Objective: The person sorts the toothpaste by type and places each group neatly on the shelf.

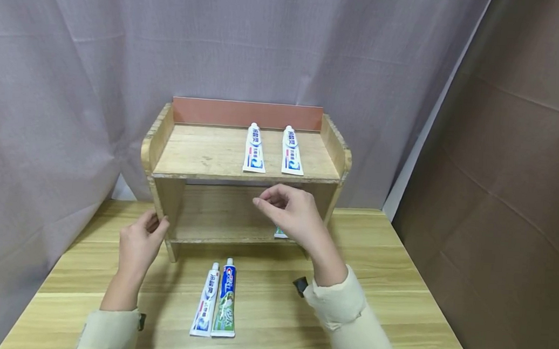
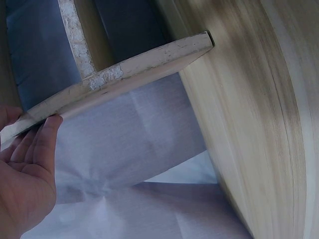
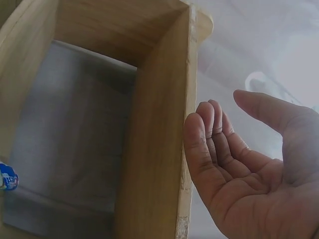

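With thumb and fingers on either side, my left hand (image 1: 140, 240) pinches the left side panel of a two-tier wooden shelf (image 1: 203, 153). The left wrist view shows the same hand (image 2: 30, 184) at the panel's edge (image 2: 149, 62). My right hand (image 1: 293, 213) hovers before the lower tier, holding nothing, fingers loosely bent and thumb apart in the right wrist view. On the top tier lie two white-and-blue toothpaste tubes, one (image 1: 254, 150) left of the other (image 1: 292, 152). Behind my right hand, a mostly hidden green-ended tube (image 1: 280, 233) lies on the lower tier.
In front of the shelf, a white toothpaste tube (image 1: 206, 302) and a blue-green one (image 1: 225, 303) lie side by side on the wooden table (image 1: 377, 306). Grey curtain (image 1: 250, 42) hangs close behind the shelf; a brown one (image 1: 514, 158) stands at the right.
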The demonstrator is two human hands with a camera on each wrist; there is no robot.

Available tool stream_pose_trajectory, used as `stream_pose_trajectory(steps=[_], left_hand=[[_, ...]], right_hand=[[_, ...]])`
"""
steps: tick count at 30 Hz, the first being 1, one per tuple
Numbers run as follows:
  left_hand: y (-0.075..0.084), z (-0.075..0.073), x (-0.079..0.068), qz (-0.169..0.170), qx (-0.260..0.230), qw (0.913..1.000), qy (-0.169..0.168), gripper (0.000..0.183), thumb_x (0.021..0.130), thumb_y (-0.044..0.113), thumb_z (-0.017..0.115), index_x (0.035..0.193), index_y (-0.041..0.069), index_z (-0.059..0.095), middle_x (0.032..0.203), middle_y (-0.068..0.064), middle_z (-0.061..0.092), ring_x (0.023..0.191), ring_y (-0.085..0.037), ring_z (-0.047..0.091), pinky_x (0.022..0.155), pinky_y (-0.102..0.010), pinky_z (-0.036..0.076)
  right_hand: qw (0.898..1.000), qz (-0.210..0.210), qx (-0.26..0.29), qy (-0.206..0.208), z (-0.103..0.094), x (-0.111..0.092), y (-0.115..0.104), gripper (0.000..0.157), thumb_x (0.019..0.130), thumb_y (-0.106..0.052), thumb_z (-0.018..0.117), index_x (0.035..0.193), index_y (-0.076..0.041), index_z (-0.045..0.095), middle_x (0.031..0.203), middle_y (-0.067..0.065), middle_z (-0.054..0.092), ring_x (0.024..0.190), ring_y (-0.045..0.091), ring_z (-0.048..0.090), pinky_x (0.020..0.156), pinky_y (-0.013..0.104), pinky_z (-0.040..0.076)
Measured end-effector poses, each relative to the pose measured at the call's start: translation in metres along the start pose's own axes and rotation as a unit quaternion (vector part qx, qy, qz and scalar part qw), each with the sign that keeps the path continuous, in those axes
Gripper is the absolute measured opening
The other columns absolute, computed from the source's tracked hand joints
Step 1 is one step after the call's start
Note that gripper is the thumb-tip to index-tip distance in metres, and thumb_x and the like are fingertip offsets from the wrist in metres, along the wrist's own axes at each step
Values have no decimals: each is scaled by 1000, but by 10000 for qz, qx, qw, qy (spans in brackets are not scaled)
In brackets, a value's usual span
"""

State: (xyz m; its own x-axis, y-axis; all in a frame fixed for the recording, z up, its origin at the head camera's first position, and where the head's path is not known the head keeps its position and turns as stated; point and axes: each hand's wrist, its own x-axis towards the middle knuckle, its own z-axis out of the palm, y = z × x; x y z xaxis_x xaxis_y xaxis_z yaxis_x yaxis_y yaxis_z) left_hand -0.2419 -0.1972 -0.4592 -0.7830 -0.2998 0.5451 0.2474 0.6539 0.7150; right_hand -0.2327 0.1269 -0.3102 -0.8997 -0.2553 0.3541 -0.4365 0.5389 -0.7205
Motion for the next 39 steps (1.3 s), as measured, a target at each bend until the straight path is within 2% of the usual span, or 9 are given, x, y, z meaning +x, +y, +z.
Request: stream_pose_trajectory(steps=[9,16,27,34,39], left_hand=[[-1,1,0,8,-10,10000,42,22,94,15,67,110,1,73,101,-20,74,91,-36,74,78,-41,61],[2,-1,0,-67,10,10000,-2,22,95,16,67,111,2,73,103,-20,74,93,-35,74,80,-42,60],[1,0,-1,-105,23,9999,-52,23,95,17,67,111,2,73,102,-19,74,92,-34,74,79,-40,60],[2,0,-1,-83,-19,10000,-23,21,95,16,66,110,2,73,102,-20,74,92,-36,74,79,-40,60],[0,1,0,-38,-34,10000,30,20,94,14,67,109,1,73,101,-20,74,90,-35,74,78,-39,60]], right_hand=[[10000,-71,64,18,4,-9,5,18,90,-34,76,95,-17,74,85,-7,71,75,13,66,68,31,59],[9999,10,152,-16,7,-13,10,15,90,-31,76,94,-16,74,81,-6,70,71,14,64,60,31,58],[9983,399,382,-203,14,-24,19,16,89,-31,77,94,-16,73,81,-4,69,74,16,64,67,32,58],[9978,392,494,-190,18,-28,26,17,89,-31,77,95,-15,73,82,0,70,73,15,63,64,30,57],[9979,416,472,-174,19,-32,30,17,89,-32,77,94,-16,73,80,-3,70,72,15,63,62,29,57]])
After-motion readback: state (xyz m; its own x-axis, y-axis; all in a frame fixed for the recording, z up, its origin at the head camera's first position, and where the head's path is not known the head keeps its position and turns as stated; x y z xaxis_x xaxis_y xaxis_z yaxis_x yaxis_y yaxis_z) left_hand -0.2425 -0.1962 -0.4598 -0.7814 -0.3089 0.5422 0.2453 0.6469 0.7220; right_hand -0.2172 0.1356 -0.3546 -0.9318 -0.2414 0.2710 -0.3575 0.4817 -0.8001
